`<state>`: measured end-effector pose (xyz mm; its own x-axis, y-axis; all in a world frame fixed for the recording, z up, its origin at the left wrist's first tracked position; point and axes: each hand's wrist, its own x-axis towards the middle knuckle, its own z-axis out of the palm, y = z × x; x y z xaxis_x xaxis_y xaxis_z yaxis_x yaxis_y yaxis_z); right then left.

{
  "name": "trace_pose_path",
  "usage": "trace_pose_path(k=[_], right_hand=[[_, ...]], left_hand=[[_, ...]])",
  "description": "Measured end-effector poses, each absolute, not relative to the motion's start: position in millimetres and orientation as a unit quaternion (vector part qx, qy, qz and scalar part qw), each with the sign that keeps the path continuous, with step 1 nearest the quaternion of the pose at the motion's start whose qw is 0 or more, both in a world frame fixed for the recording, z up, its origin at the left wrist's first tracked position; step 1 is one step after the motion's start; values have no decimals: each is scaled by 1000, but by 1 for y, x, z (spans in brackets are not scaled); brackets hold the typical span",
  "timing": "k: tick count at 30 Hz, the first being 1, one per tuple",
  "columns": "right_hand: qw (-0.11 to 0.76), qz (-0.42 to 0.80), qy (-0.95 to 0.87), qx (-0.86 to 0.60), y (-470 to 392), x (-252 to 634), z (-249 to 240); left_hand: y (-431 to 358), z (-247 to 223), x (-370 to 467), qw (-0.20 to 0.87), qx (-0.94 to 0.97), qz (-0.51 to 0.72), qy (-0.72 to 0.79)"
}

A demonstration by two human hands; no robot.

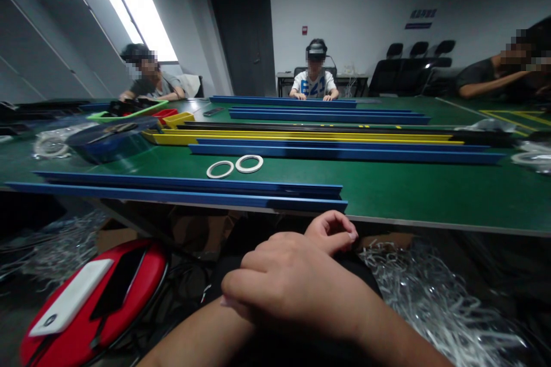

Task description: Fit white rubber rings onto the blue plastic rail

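Observation:
My right hand [297, 278] lies across my left wrist, its fingers bent over the wrist and its palm hidden. Beyond it my left hand [330, 232] is closed, with thumb and forefinger brought together in a loop and nothing visible between them. Both are over my lap, just short of the green table [430, 192]. Closest to them on the table are two long blue channel strips [193, 192] along the front edge. Two white tape rings [249, 164] lie flat behind the strips.
More blue strips [344, 153], yellow strips [301, 136] and a green-rimmed tray [129, 110] occupy the table. A red stool [142, 275] with a white power bank [71, 297] and a phone stands left. Tangled pale strips [443, 298] lie right. Three people sit around the table.

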<state>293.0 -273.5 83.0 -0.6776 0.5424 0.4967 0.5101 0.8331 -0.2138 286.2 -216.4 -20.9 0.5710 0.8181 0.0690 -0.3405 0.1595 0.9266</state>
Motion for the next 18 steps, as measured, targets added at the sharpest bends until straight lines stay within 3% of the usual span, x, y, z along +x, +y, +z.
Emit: trace_pose_path(k=[5, 10, 14, 18], right_hand=[[245, 22, -944, -220, -268, 298, 84], [259, 17, -939, -224, -264, 301, 79], [259, 35, -935, -240, -262, 302, 80], [257, 53, -932, -249, -259, 301, 79]], left_hand=[[-181, -3, 250, 645, 547, 477, 239], [-126, 30, 174, 385, 628, 577, 353], [-60, 38, 98, 109, 751, 407, 509], [0, 25, 48, 91, 783, 166, 593]])
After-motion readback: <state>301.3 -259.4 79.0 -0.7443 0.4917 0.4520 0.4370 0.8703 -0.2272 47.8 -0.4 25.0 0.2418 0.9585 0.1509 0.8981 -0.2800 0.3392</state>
